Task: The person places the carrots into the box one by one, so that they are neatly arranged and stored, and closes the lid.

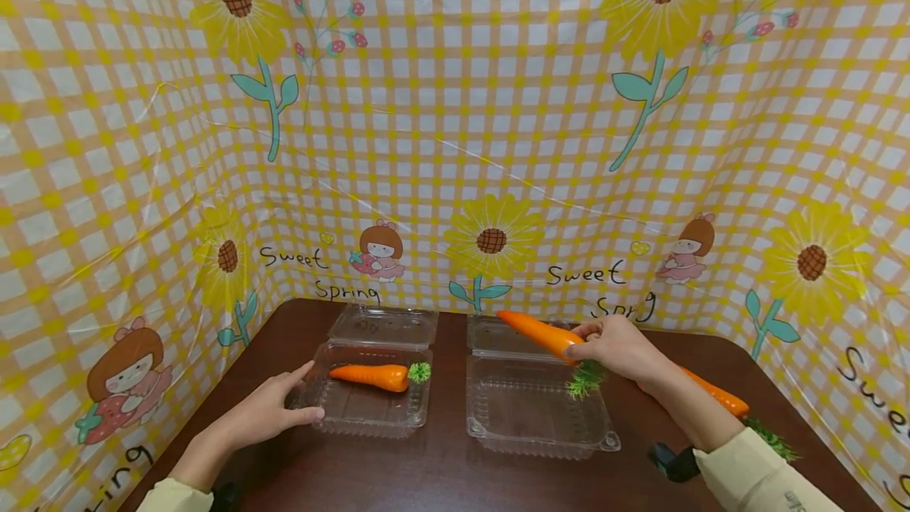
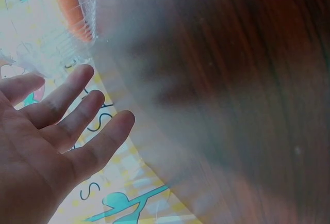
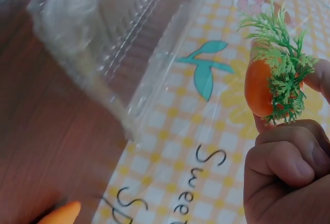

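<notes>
Wears cream sleeves (image 1: pixel 753 479), with a black wrist device (image 1: pixel 674 462) under the right forearm. Works at a dark brown table (image 1: pixel 455 484). Holds the left hand (image 1: pixel 259 411) wide, fingers loose and parted, grasping nothing, by the outer side of the left clear container (image 1: pixel 380 422); impossible to tell any touch of thumb on rim. Has a lying carrot (image 1: pixel 373 377) inside that container, just right of the left hand, tip toward it, leafy top away. Has another carrot (image 1: pixel 721 397) on the table, right of the right hand, partly hidden behind the forearm. Pinches the raised carrot (image 1: pixel 536 333) near its leafy end in the right hand (image 1: pixel 614 348), thumb and fingertips narrow around it, tip up and leftward, green fronds (image 1: pixel 585 382) under the fingers. Has the right clear container (image 1: pixel 512 409) below and left of the right hand. Beyond both hands, folded-back clear lids (image 1: pixel 401 327); behind these, a yellow-checked cloth (image 1: pixel 455 133) with sunflowers.
</notes>
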